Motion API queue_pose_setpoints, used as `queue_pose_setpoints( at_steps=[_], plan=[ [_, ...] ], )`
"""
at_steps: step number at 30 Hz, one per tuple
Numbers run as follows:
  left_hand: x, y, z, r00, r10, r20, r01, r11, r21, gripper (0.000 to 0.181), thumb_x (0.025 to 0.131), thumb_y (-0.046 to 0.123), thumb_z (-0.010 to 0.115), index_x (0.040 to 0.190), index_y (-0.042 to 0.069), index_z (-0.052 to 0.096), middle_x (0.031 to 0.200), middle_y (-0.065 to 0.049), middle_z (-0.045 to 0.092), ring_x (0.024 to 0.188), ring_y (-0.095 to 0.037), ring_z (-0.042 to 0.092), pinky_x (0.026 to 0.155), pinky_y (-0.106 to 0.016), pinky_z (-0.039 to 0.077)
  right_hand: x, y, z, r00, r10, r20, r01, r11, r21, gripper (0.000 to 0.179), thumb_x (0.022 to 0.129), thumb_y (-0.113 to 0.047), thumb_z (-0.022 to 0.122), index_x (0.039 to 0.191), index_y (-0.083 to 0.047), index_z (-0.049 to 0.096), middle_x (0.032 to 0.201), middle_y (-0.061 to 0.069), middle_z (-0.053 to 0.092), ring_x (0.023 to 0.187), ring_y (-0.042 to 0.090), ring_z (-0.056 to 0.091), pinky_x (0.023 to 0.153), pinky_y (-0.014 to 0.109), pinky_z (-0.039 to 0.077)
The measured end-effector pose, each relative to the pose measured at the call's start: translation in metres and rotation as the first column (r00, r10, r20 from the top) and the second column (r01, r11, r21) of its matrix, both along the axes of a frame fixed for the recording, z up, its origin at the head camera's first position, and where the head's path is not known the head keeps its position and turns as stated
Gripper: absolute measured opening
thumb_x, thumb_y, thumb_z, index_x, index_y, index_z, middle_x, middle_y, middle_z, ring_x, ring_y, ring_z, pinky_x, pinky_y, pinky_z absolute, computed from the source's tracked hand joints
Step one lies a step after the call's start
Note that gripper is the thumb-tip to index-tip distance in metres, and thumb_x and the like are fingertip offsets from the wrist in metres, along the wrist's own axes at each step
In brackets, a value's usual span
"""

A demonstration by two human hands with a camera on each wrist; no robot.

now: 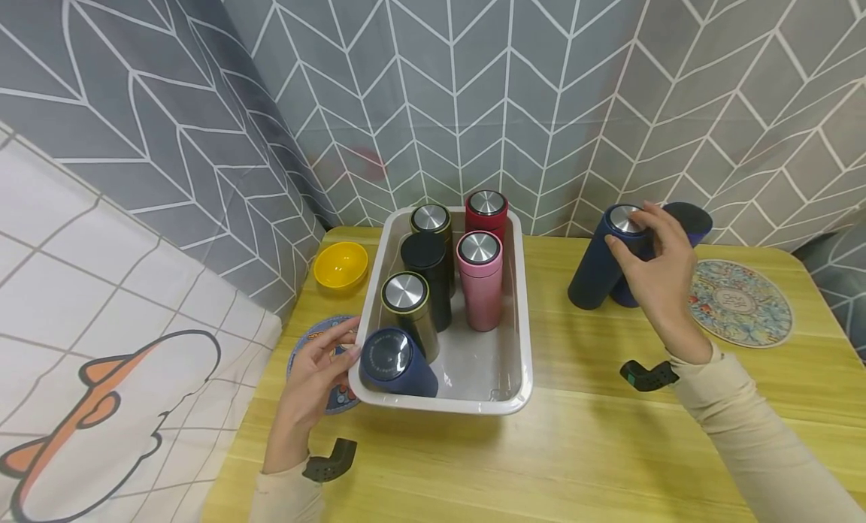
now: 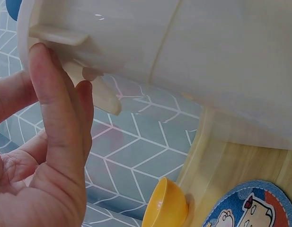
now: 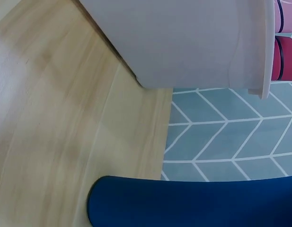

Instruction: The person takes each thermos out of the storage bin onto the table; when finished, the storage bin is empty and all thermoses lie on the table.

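Observation:
A white plastic bin holds several thermos bottles. My left hand grips its left rim; in the left wrist view the fingers reach up under the rim's edge. Inside stand a pink bottle, a red one, a black one and two with steel lids and yellow-green rings. A blue bottle leans bottom-up at the front left corner. To the right, my right hand pinches the top of a navy bottle, which tilts slightly. The right wrist view shows this bottle's blue side.
Behind the right hand is another dark blue-purple bottle, partly hidden. A patterned round mat lies at the right of the wooden table. On the left are a yellow bowl and a blue round mat. Patterned curtains hang behind.

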State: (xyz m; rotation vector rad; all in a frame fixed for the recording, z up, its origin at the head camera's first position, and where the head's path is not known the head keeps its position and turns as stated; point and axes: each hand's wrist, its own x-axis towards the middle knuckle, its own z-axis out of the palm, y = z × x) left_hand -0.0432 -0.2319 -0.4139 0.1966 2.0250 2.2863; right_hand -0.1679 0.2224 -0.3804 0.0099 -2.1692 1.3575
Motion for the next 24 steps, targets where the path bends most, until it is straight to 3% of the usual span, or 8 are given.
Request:
queue_pose_setpoints(
  at_steps=[3,9,15,19,21,24],
  plan=[
    [-0.001,-0.001,0.0,1.0,-0.001,-0.002,0.001,1.0,-0.008,0.047,0.098,-0.006,0.054,0.143,-0.01,0.046,0.104,0.001,0.061,0.066,-0.006,0.065,0.053,-0.019,0.057,0.001,-0.001,0.002,0.999,-0.012,-0.035,0.015,0.997,0.073,0.039,0.084,-0.005,0.078,0.122,-0.001,0.07,0.144,0.006,0.058,0.128,0.015,0.057,0.112,0.017,0.044],
    [-0.003,-0.003,0.0,1.0,-0.002,0.007,0.002,1.0,-0.023,0.049,0.098,-0.005,0.055,0.144,-0.015,0.041,0.103,0.002,0.061,0.069,-0.005,0.067,0.056,-0.018,0.057,0.002,-0.006,0.008,0.995,0.017,-0.098,0.001,0.983,0.182,0.038,0.084,-0.006,0.078,0.122,-0.002,0.07,0.143,0.009,0.06,0.119,0.039,0.058,0.113,0.032,0.042],
    [-0.005,-0.004,-0.002,1.0,-0.011,0.003,0.011,1.0,-0.009,0.047,0.098,-0.005,0.055,0.143,-0.013,0.044,0.105,0.002,0.062,0.077,-0.005,0.07,0.064,-0.022,0.062,0.003,-0.014,0.014,0.996,0.038,-0.079,-0.021,0.977,0.21,0.039,0.084,-0.006,0.078,0.122,-0.001,0.07,0.142,0.008,0.062,0.112,0.036,0.06,0.096,0.01,0.039],
    [-0.005,-0.005,-0.002,1.0,-0.013,-0.002,0.013,1.0,0.001,0.047,0.098,-0.005,0.055,0.143,-0.012,0.044,0.105,0.002,0.063,0.077,-0.006,0.07,0.064,-0.024,0.062,0.007,-0.024,0.022,0.995,0.099,-0.01,-0.094,0.966,0.24,0.043,0.083,-0.008,0.079,0.125,-0.004,0.068,0.141,0.009,0.062,0.126,0.034,0.058,0.099,0.003,0.035],
    [-0.005,-0.005,-0.003,1.0,-0.013,-0.005,0.014,1.0,0.006,0.047,0.098,-0.005,0.055,0.143,-0.012,0.044,0.105,0.002,0.063,0.077,-0.006,0.07,0.064,-0.024,0.062,0.01,-0.031,0.027,0.99,0.139,0.029,-0.142,0.958,0.249,0.044,0.083,-0.009,0.079,0.125,-0.005,0.068,0.141,0.01,0.062,0.134,0.033,0.055,0.108,0.013,0.041],
    [-0.005,-0.005,-0.003,1.0,-0.013,-0.007,0.013,1.0,0.008,0.047,0.098,-0.005,0.054,0.143,-0.012,0.045,0.105,0.002,0.063,0.077,-0.006,0.07,0.064,-0.024,0.062,0.014,-0.041,0.036,0.974,0.201,0.107,-0.222,0.941,0.254,0.044,0.084,-0.012,0.08,0.126,-0.008,0.068,0.143,0.01,0.06,0.137,0.031,0.052,0.112,0.034,0.047]
  ],
)
